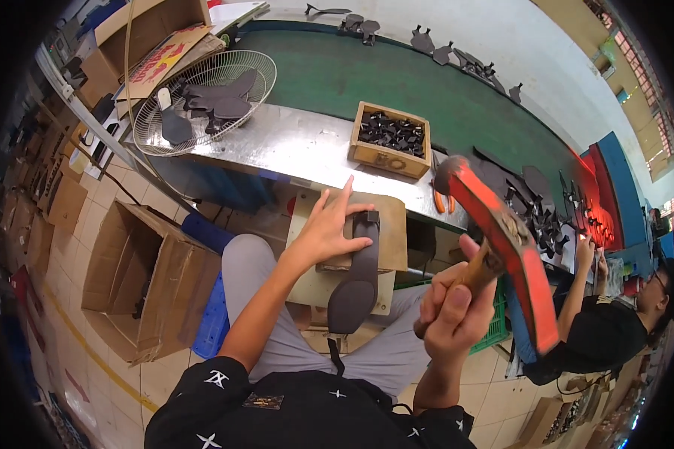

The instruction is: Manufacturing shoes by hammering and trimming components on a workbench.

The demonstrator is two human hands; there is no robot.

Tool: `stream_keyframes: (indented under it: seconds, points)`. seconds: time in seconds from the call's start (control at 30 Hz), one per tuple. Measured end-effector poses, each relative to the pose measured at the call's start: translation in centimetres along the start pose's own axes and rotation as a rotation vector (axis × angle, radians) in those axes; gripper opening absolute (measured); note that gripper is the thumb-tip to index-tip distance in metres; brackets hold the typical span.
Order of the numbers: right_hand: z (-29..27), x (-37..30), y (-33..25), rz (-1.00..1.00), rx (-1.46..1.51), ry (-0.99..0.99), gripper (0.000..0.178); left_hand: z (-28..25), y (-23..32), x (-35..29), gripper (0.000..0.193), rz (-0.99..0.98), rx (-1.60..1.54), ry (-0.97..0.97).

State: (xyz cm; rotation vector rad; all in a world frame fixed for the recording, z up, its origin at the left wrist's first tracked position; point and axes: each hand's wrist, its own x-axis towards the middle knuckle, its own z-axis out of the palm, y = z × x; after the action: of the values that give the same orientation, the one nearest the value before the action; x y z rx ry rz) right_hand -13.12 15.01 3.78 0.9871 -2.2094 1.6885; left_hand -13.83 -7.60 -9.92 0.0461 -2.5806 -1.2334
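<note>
A dark grey shoe sole [354, 299] lies lengthwise on a brown pad [393, 224] over my lap, its wide end nearer me. At its narrow far end sits a small black block [367, 217]. My left hand [329, 228] is open beside that end, fingers spread, with the thumb tip and index finger touching the sole's edge. My right hand [456, 310] is closed round the wooden handle of a hammer [501, 232] with a worn red head, raised to the right of the sole. A black strap hangs below the sole's wide end.
On the metal bench ahead stand a wooden box [391, 166] of small black parts and a wire basket [266, 82] of soles. Orange-handled pliers [443, 200] lie right of the box. More soles lie on the green belt [314, 63]. A cardboard box [127, 299] stands left; a co-worker [606, 329] sits right.
</note>
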Motion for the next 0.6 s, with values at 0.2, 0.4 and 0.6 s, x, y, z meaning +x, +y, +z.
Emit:
stream_keyframes:
  seconds: [0.2, 0.4, 0.6]
  points:
    - [1.6, 0.9, 5.7, 0.131, -0.205, -0.362, 0.027, -0.1, 0.2, 1.2, 0.042, 0.065, 0.211, 0.05]
    - [0.4, 0.6, 4.9, 0.223, -0.154, -0.252, 0.035, -1.9, 4.2, -3.9, 0.02, 0.118, -0.411, -0.113]
    - [3.8, 0.2, 11.0, -0.152, -0.631, -0.627, 0.045, -5.3, 11.6, -8.6, 0.019, 0.061, -0.702, -0.257]
